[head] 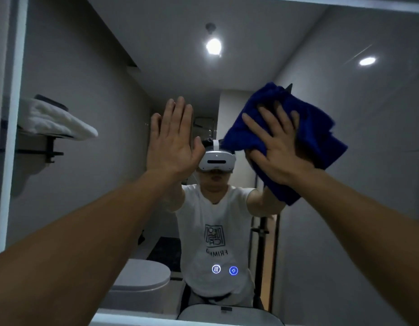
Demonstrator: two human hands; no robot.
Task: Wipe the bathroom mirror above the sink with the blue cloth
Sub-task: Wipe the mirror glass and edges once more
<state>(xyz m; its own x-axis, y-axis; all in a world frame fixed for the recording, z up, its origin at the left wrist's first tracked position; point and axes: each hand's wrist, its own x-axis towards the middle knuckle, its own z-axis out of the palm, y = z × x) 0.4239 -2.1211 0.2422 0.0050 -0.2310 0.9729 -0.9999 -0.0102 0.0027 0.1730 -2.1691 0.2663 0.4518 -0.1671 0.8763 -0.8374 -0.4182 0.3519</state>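
Note:
The bathroom mirror (344,220) fills nearly the whole view and reflects a person in a white T-shirt wearing a headset. My right hand (274,144) lies flat, fingers spread, pressing the crumpled blue cloth (318,135) against the glass right of centre. My left hand (173,140) is raised at about the same height, palm flat toward the glass with fingers together, holding nothing. Whether it touches the mirror is unclear. Both forearms reach up from the lower corners.
Two lit touch icons (225,270) glow low in the mirror. The white mirror frame (12,114) runs down the left side, and a ledge (133,320) lies below. Reflected are a towel shelf (55,121), a toilet (140,278) and ceiling lights (213,45).

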